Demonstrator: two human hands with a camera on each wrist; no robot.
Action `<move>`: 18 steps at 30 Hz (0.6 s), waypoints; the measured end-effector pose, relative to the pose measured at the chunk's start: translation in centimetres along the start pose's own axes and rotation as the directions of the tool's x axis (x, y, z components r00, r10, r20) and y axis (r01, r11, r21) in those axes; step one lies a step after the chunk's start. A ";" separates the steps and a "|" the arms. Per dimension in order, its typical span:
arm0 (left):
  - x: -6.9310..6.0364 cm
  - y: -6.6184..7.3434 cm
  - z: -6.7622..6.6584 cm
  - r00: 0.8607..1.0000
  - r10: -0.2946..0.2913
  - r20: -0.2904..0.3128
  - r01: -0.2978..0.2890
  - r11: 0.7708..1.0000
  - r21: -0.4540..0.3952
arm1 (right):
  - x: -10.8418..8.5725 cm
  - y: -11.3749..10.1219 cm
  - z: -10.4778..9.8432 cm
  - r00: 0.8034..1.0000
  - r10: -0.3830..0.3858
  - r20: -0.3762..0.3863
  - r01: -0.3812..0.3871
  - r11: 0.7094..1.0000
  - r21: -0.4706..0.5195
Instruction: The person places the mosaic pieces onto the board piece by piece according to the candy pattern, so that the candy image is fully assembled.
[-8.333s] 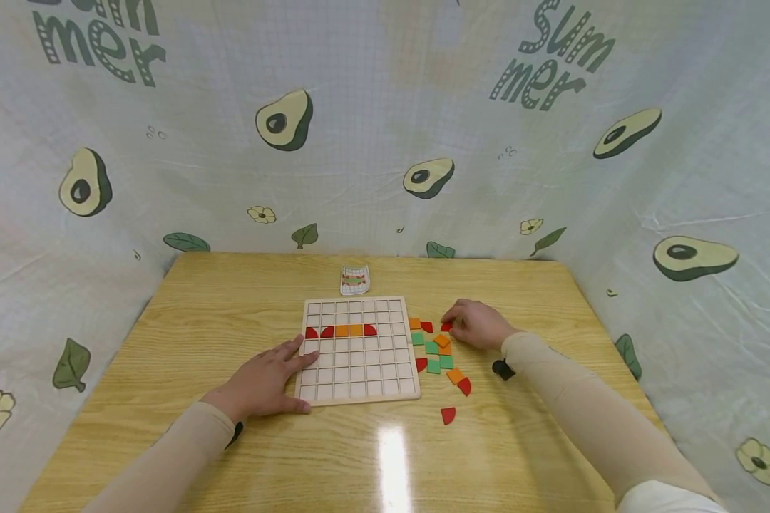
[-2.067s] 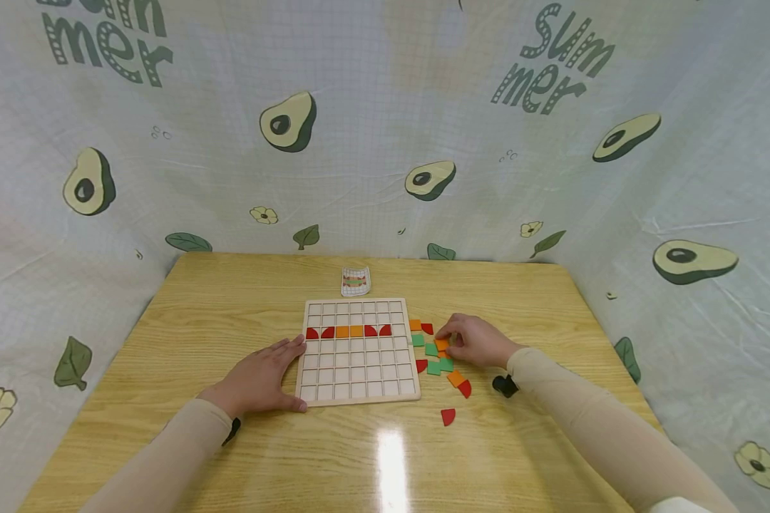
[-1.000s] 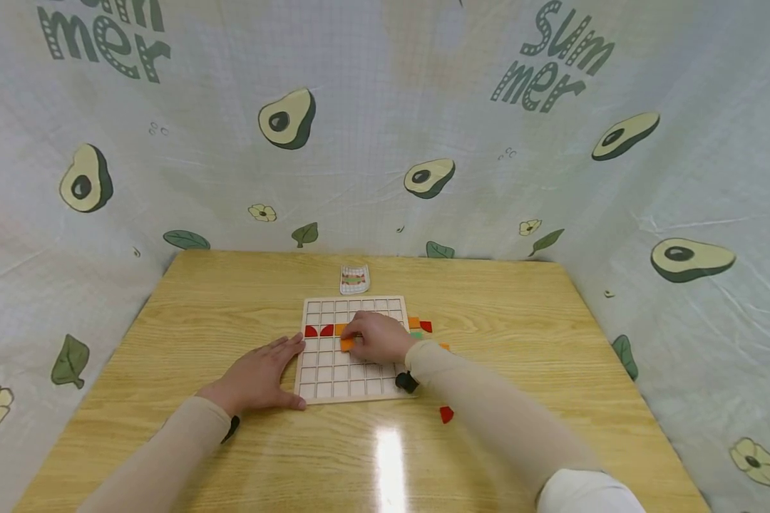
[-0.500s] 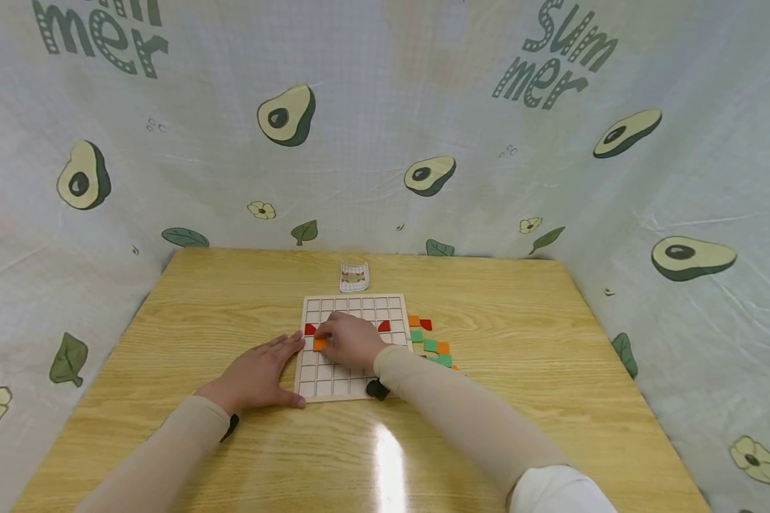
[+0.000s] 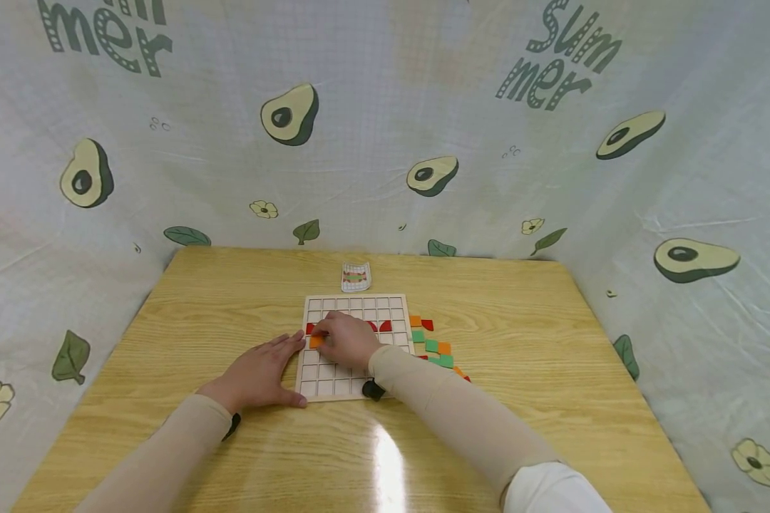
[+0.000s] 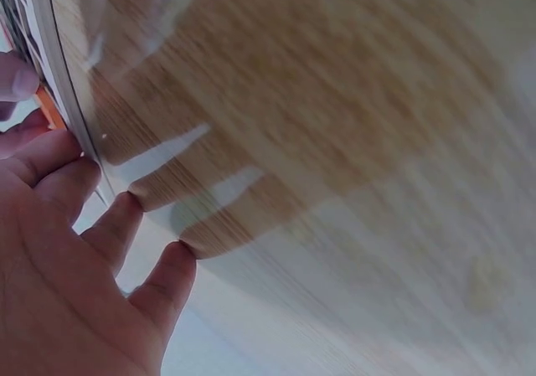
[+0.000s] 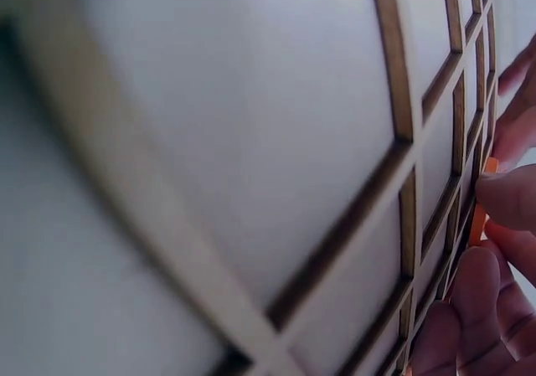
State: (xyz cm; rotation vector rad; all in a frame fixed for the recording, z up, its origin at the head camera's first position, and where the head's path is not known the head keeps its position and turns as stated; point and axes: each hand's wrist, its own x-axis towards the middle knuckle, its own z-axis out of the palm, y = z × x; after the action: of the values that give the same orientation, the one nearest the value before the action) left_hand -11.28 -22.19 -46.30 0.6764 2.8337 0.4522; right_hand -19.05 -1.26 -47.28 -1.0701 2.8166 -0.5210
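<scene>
A wooden grid board (image 5: 324, 387) lies flat on the table. My left hand (image 5: 263, 374) rests at its left edge, fingers extended; in the left wrist view the left hand (image 6: 75, 259) has its fingertips along the rim. With thumb and fingers my right hand (image 5: 349, 343) pinches an orange square tile (image 5: 317, 343) over the board's left column, just below the row of pieces. That tile (image 6: 50, 108) also shows in the left wrist view. In the row, a red quarter-round piece (image 5: 311, 328) at left and another red quarter-round piece (image 5: 386, 326) at right show; my right hand hides the middle.
Right of the board lie loose pieces: a green square (image 5: 432, 346), an orange square (image 5: 415, 321), a red quarter-round (image 5: 427, 325) and several more, partly behind the right forearm. A printed pattern card (image 5: 356, 277) lies beyond the board. A curtain (image 5: 359, 199) stands behind the table.
A red quarter-round was added at the row's right. My right hand then took an orange square from the loose pieces and carried it left across the board. The left hand stayed at the edge.
</scene>
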 end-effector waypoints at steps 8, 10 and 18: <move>0.0 -0.1 0.0 1.000 0.006 -0.001 -0.006 1.000 0.003 | 0.1 -0.4 -0.3 1.000 -0.005 0.003 0.005 1.000 -0.017; 0.0 -0.1 0.0 1.000 0.006 0.003 -0.006 1.000 0.003 | 0.1 -0.4 -0.3 1.000 0.005 0.001 -0.005 1.000 0.002; 0.1 -0.1 0.1 1.000 0.004 0.002 -0.004 1.000 -0.004 | 0.4 -0.4 -0.4 1.000 0.018 0.011 -0.018 1.000 0.018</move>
State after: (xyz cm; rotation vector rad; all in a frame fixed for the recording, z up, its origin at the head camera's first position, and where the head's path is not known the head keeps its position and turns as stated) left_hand -11.36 -22.26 -46.45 0.6809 2.8294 0.4579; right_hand -19.17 -1.69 -46.74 -1.0402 2.8041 -0.5369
